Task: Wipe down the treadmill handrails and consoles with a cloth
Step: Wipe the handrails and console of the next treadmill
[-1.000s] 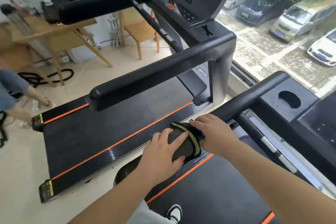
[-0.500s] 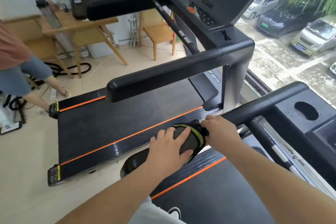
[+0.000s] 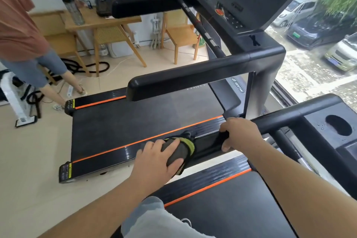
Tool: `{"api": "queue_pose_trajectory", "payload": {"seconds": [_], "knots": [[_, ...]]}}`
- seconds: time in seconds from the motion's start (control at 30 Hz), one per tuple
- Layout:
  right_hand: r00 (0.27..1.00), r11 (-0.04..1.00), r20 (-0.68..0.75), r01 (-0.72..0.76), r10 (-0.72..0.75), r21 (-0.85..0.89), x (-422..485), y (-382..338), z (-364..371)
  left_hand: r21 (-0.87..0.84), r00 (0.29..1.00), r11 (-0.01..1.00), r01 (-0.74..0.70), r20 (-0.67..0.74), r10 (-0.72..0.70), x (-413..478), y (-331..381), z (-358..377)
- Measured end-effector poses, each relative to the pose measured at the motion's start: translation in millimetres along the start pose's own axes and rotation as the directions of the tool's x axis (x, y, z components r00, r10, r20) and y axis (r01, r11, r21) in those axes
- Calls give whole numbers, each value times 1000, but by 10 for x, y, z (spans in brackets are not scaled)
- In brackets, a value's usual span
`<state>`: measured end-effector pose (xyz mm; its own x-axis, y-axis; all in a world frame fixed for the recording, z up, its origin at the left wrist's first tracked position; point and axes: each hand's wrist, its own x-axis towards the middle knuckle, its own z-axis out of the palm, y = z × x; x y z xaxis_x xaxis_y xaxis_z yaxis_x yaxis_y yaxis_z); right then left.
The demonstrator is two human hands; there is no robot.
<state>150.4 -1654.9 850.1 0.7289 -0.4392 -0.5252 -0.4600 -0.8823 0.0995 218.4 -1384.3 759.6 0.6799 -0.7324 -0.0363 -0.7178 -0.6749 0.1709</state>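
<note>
Left hand [image 3: 154, 160] clasps the soft grey cloth [image 3: 180, 149], yellow-green hem, round the black padded handrail [image 3: 286, 118], lower centre. Right hand [image 3: 240, 134] grips the rail. Cloth seems light, limp: I palm-wrap it.

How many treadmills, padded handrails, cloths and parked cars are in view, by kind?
Black treadmills: 2
Black padded handrails: 3
Dark cloth with yellow-green edging: 1
Parked cars outside the window: 3
Total: 9

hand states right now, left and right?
Left hand: grips the cloth wrapped over the handrail end.
Right hand: grips the handrail directly, no cloth.
</note>
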Motion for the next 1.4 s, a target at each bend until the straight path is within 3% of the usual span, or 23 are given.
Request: {"api": "queue_pose_trajectory", "payload": {"seconds": [0.07, 0.13, 0.2, 0.37, 0.47, 0.5, 0.57, 0.63, 0.67, 0.73, 0.83, 0.97, 1.03, 1.13, 1.17, 1.23, 1.3, 1.4], "knots": [[998, 1000, -62, 8, -6, 28, -26, 38, 32, -76, 980, 990, 118, 167, -104, 350, 215, -78], [997, 999, -80, 1, 4, 52, -39, 44, 81, -199, 946, 964, 175, 305, -109, 568, 316, -127], [996, 997, -83, -18, 24, 71, -42, 23, 118, -196, 962, 971, 137, 261, -83, 527, 302, -93], [992, 993, -123, -15, 30, 118, -30, 57, 221, -29, 997, 997, -70, -36, 69, -174, -50, 73], [990, 993, -136, -9, 24, 116, -18, 68, 272, -37, 996, 997, -65, -61, 63, -224, -244, 136], [989, 994, -144, -12, 28, 111, -14, 65, 277, -19, 998, 999, -45, -39, 44, -120, -202, 101], [992, 995, -116, -31, 42, 95, -20, 45, 241, -173, 986, 979, 110, 139, -86, 217, -81, -56], [994, 996, -98, -47, 55, 80, -14, 15, 218, -343, 906, 886, 311, 389, -167, 535, 6, -126], [993, 997, -100, -50, 56, 63, -14, -6, 222, -356, 882, 867, 349, 437, -176, 596, 30, -117], [992, 998, -112, -44, 49, 41, -9, -39, 251, -322, 921, 906, 275, 360, -151, 491, 11, -85], [983, 998, -179, -19, 29, 57, -17, -4, 363, -216, 992, 968, 124, 61, -114, -32, -107, 12], [971, 998, -238, 15, -1, 57, -51, 63, 401, -302, 976, 943, 142, -118, -184, -492, -222, 223], [978, 999, -208, 19, -8, 49, -35, 49, 363, -390, 965, 895, 216, -54, -256, -296, -236, 213], [987, 998, -162, 2, 8, 61, -44, 34, 321, -488, 916, 776, 399, 245, -317, 172, -231, 19], [986, 998, -168, 9, 2, 64, -49, 30, 328, -467, 914, 787, 403, 256, -316, 203, -205, 5], [979, 997, -204, 22, -5, 79, -59, 44, 383, -307, 951, 901, 307, 58, -304, 15, -105, 88], [970, 993, -241, 29, -1, 113, -74, 64, 458, -117, 978, 976, 183, -81, -193, -359, 36, 165], [965, 991, -263, 34, 0, 127, -65, 103, 490, 0, 995, 998, 59, -81, -59, -420, 2, 216]]}}
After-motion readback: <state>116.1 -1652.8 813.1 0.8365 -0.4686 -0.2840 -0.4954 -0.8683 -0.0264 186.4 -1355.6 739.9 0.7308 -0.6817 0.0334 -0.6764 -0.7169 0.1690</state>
